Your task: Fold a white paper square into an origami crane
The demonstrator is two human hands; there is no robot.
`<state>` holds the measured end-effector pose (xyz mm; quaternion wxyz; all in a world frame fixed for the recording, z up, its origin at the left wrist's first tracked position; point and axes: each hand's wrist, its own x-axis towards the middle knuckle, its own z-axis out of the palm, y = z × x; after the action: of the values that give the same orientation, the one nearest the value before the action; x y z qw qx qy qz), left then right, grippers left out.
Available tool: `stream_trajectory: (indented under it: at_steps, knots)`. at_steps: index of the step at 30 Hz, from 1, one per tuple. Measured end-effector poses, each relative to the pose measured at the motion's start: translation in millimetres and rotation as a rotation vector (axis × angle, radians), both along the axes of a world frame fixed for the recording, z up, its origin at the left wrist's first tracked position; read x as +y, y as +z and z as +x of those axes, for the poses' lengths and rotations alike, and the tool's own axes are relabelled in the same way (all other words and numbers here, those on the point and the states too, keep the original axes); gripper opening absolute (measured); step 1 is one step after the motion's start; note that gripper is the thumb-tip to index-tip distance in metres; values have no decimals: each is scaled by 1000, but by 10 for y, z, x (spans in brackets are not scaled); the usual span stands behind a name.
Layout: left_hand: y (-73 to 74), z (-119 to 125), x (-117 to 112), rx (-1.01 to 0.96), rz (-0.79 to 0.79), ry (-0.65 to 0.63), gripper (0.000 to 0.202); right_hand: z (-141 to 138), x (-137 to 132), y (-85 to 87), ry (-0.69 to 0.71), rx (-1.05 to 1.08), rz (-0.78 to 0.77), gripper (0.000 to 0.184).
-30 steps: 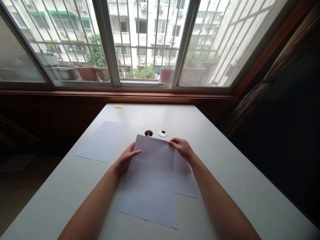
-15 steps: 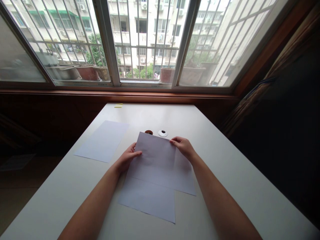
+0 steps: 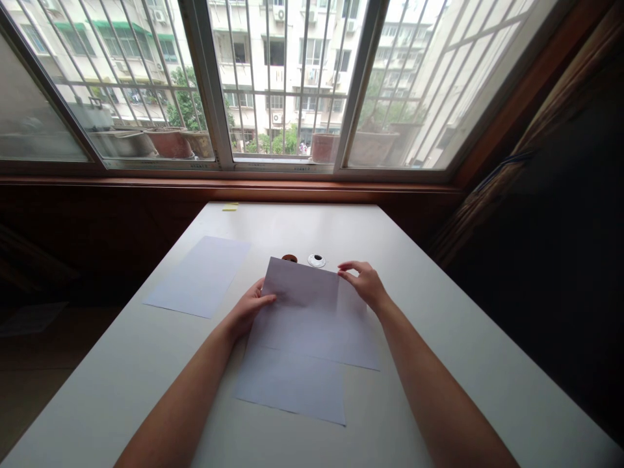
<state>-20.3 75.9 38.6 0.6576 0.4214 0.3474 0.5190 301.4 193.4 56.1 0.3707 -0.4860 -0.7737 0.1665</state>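
The overlapping sheets of paper (image 3: 297,318) are straight ahead of me, between my two hands over the middle of the counter (image 3: 409,403). What matters is their far right corner: it lies right at the fingertips of my right hand (image 3: 338,269), by far the nearer one to it. The long axis of the upper sheet runs away from me towards the window frame (image 3: 219,130), its far end leaning a little to the right. The other spreads further out on the right side.

My left hand (image 3: 268,291) clamps the left edge, thumb on top. My right thumb and forefinger stand narrow at the corner; I cannot tell whether they pinch it.

Counting outward, I make out two sheets at my hands, though the overlap hides some edges, and one loose sheet (image 3: 197,276) flat on the counter to my left. Beyond my papers are one round hole (image 3: 290,258), partly covered, and one white ring (image 3: 316,260) beside it. Some yellow bits (image 3: 230,207) sit at the far left corner, too small to count.
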Motion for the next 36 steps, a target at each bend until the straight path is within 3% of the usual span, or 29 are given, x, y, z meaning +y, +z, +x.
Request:
stream_trajectory:
  at_steps: [3,5,12,16,23,29,36]
  knots:
    - [-8,7,9,18,-13,6,64,-25,-121,-9,-59,6,189,19]
    - [-14,12,14,28,-21,7,65,-53,-236,-29,-38,-13,226,16]
    - [38,37,6,90,14,41,61,-69,-671,-182,293,-238,107,17]
    - [93,61,-5,160,-15,62,62,-30,-834,-215,401,-337,58,22]
    - [27,5,-24,254,-56,108,72,24,-910,-262,409,-334,95,24]
    - [4,-157,-40,667,-72,235,86,46,-943,-300,410,-308,173,20]
    - [49,-276,-300,784,-87,184,88,65,-1001,-304,423,-300,200,18]
